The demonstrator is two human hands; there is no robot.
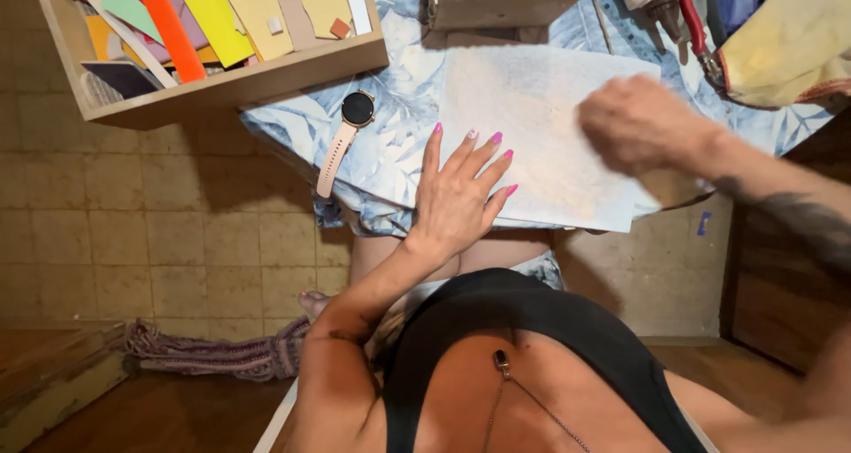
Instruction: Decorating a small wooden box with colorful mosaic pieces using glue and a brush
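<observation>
On a blue leaf-print cloth (399, 107), two hands work a pale sheet (532, 125).

Far left sits a wooden tray (239, 85) of coloured strips. Left hand (461, 196) presses flat on the sheet's near-left edge, fingers spread apart; right hand (643, 125), blurred, rests on its right side, fingers curled together. A wristwatch (346, 138) lies left of the sheet.

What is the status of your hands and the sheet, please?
Left hand flat on pale rectangular paper sheet. Right hand blurred over it. Pink-strapped wristwatch alongside.
</observation>
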